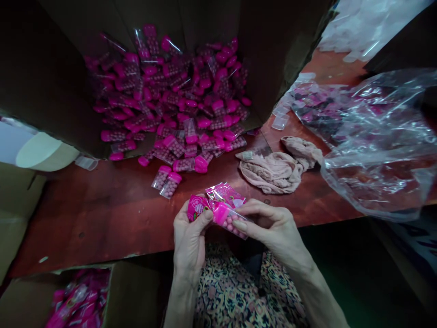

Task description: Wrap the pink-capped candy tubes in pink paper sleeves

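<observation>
Capped tube of pink beads (229,219) at centre, between both hands. Right hand (275,223) pinches its clear body; left hand (189,239) grips printed pink sachets (223,193), thumb by the cap (221,212). Status, judged: tube filled and capped, no sachet around it yet; many similar bare tubes (190,130) remain. Large carton (269,59), 11 o'clock: heaped with these, some spilling out. Small box (133,294), 8 o'clock: pink pieces (82,303), possibly wrapped; too blurred to tell. Clear bag (375,182), 2 o'clock: pink and dark bits (322,98), unidentified.

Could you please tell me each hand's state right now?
Left hand: closed, holding pink printed packaging.
Right hand: closed, holding a pink-capped clear container of pink beads.
</observation>
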`<state>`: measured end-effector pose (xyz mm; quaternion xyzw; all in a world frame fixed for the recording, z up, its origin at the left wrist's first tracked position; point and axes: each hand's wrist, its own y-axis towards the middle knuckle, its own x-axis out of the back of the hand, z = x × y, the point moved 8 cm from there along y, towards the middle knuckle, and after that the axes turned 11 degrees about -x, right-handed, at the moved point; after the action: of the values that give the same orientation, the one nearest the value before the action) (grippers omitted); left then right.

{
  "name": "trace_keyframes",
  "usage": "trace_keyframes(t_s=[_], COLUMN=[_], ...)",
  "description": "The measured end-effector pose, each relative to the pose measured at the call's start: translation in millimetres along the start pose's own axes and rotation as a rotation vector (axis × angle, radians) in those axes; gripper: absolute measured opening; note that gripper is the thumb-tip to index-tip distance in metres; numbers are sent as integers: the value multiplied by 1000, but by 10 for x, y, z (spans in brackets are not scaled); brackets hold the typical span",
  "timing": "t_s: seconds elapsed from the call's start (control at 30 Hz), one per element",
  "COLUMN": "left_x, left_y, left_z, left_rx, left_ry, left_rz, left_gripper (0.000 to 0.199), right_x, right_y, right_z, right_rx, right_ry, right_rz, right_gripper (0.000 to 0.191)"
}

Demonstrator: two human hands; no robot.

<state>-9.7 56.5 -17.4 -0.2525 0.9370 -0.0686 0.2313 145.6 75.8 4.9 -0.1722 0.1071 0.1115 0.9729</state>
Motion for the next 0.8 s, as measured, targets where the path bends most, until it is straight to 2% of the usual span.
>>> trace_keyframes(t_s=[0.1,0.17,0.3,0.37,0.47,0.57,0.67,0.8], left_x=[52,57,-13,-50,-52,-86,-154,-225], left_y=[-7,-13,-10,-13,-14,-40,-87,-150], left_z=[-125,-156,11,85,159,205,224,221], left_rx=[-172,-195,35,111,149,178,224,287], left_ry=[113,113,-29,-85,-167,-237,-276,-320], left_rz=[-65,-78,-1,38,20,21,60,112], left_gripper=[28,30,38,36,24,13,16,24], right_x=[19,17,1,9,28,-21,-64,-64], right_y=[-38,-54,-9,8,-2,-51,-79,-95], right_z=[59,82,18,-4,13,80,98,58], right_rx=[88,105,6,-10,47,164,201,166], right_ry=[-117,-131,-11,3,-68,-189,-203,-108], right_rz=[-90,-96,24,38,-43,-110,-136,-174], right_gripper=[11,11,9,9,9,11,12,13])
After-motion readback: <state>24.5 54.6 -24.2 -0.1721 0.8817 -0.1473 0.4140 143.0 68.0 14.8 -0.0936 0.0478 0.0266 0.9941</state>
